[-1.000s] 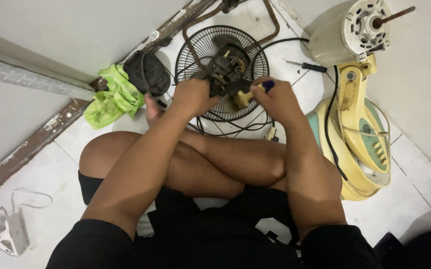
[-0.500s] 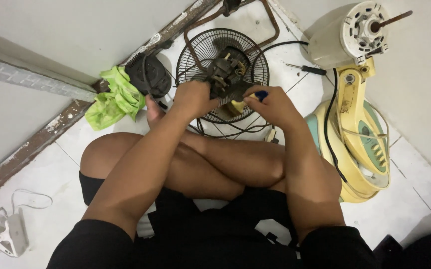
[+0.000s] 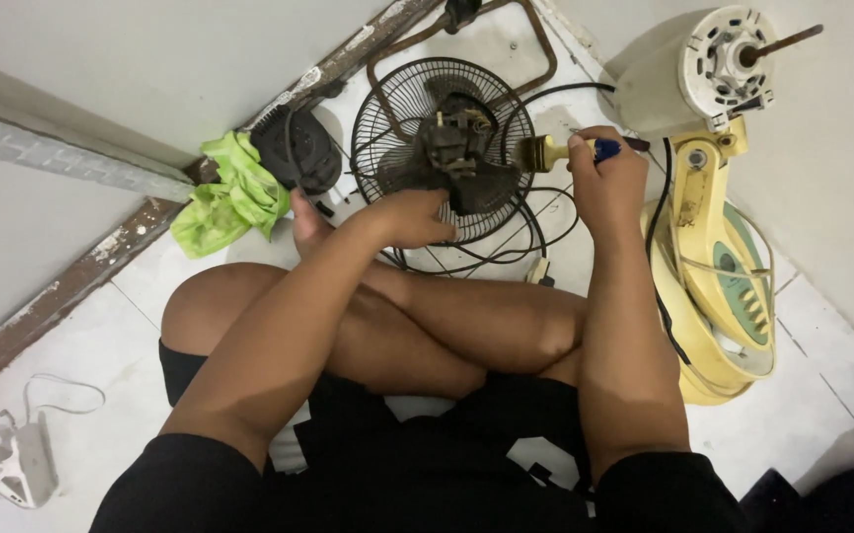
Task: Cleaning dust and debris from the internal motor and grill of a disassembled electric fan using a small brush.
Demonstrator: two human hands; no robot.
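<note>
A dark fan motor assembly (image 3: pixel 454 158) sits in the upper middle of the frame, on top of a round black wire fan guard (image 3: pixel 397 109) that lies flat on the white tiled floor (image 3: pixel 131 316). The left hand (image 3: pixel 409 215) rests on the lower edge of the motor and guard, fingers curled loosely over them. The right hand (image 3: pixel 604 176) is just right of the motor, closed around the blue handle of a brush (image 3: pixel 557 152), whose pale bristled head points left toward the motor without clearly touching it. Black cables (image 3: pixel 535 222) loop on the floor under both hands. The person sits cross-legged, knees below the guard. Left of the guard lies a black round cover (image 3: pixel 298 150) beside a crumpled green cloth (image 3: pixel 231 192). At the right edge a yellow fan base (image 3: pixel 718 286) lies on its side, with a cream motor housing (image 3: pixel 683 69) at the upper right. A white charger (image 3: pixel 17 462) lies at the lower left.
</note>
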